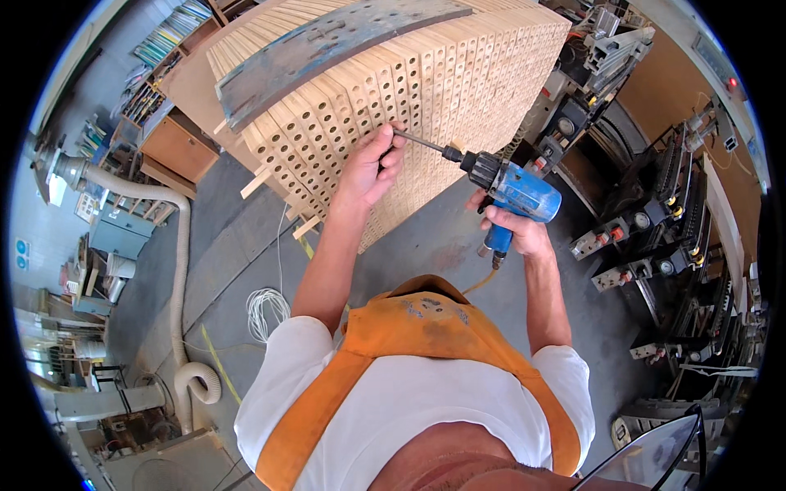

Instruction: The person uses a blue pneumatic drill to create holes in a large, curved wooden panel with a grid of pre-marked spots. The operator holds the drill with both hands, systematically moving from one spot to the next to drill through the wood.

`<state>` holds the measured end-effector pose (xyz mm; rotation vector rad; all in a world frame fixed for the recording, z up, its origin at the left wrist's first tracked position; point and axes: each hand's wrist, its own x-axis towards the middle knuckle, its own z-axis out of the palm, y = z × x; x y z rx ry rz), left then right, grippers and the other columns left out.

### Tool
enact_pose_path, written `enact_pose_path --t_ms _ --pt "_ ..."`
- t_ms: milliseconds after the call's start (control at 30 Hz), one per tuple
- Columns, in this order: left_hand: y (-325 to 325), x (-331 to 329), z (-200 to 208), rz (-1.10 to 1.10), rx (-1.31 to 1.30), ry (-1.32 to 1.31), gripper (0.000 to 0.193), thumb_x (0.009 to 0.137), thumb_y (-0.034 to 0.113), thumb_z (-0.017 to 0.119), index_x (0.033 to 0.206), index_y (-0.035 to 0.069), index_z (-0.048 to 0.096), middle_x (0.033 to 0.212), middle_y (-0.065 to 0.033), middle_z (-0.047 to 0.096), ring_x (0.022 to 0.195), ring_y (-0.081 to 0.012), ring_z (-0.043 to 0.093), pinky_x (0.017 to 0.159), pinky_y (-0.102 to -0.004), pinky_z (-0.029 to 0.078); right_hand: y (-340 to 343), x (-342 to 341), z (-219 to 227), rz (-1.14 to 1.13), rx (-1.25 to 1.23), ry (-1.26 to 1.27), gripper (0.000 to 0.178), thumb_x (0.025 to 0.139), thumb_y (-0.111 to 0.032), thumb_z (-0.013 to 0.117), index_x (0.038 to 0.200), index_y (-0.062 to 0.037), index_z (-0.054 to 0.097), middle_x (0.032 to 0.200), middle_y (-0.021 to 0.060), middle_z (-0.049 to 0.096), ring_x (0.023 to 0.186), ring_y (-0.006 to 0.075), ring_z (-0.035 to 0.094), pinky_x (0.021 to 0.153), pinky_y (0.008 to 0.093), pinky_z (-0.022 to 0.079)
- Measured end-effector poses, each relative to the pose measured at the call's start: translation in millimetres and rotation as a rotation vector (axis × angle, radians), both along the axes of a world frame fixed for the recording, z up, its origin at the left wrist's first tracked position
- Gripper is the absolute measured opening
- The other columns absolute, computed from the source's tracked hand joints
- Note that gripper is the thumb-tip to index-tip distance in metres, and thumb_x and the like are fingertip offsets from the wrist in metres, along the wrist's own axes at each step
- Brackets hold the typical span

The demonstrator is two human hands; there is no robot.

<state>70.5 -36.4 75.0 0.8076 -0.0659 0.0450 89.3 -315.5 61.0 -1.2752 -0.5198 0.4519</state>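
My right hand [524, 231] grips the handle of a blue air drill [528, 192], with its fingers wrapped round it. From the drill's black chuck a long thin bit [422, 141] points left and slightly up. At the bit's tip, my left hand [372, 168] has its fingers curled and pinched together; what lies between the fingertips is too small to make out. Just beyond both hands rises a big stack of pale wooden strips [483, 61], with rows of round holes in their ends. A worn, blue-stained board [327, 42] lies on top of the stack.
A thin yellowish hose [483, 284] runs from the drill's handle toward my orange apron. Metal machinery with gauges [647, 221] lines the right. On the left floor are a ribbed duct [182, 270] and a coil of white cable [266, 313]. Shelves [192, 37] stand far left.
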Motion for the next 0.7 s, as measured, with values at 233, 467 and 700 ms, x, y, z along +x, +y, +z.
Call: enact_pose_path --t_ms 233,467,700 --pt "-0.4 4.7 14.4 0.19 0.138 0.021 0.025 0.098 0.024 0.054 0.106 0.002 0.06 0.078 0.0011 0.053 0.057 -0.0036 0.041 0.043 -0.0164 0.031 16.6 -17.0 -6.6 -0.145 -0.294 -0.422 0.04 0.083 -0.004 0.069 0.121 -0.0048 0.058 0.102 0.0063 0.068 0.092 0.0146 0.062 0.081 0.0298 0.049" --pt "2.3 13.2 32.7 0.302 -0.082 -0.053 0.03 0.099 0.025 0.05 0.117 0.002 0.056 0.081 0.0015 0.05 0.061 -0.0038 0.042 0.045 -0.0162 0.032 55.9 -12.8 15.7 -0.038 -0.109 -0.147 0.036 0.084 -0.005 0.068 0.12 -0.0059 0.06 0.108 0.004 0.067 0.094 0.0117 0.061 0.081 0.0295 0.05" --pt "18.2 -4.5 14.5 0.143 -0.111 -0.047 0.032 0.099 0.024 0.051 0.121 0.002 0.053 0.085 0.0015 0.052 0.062 -0.0036 0.042 0.046 -0.0159 0.033 49.8 -17.1 10.8 -0.004 -0.117 -0.139 0.032 0.085 -0.003 0.065 0.117 -0.0059 0.061 0.104 0.0025 0.068 0.088 0.009 0.058 0.077 0.0272 0.049"
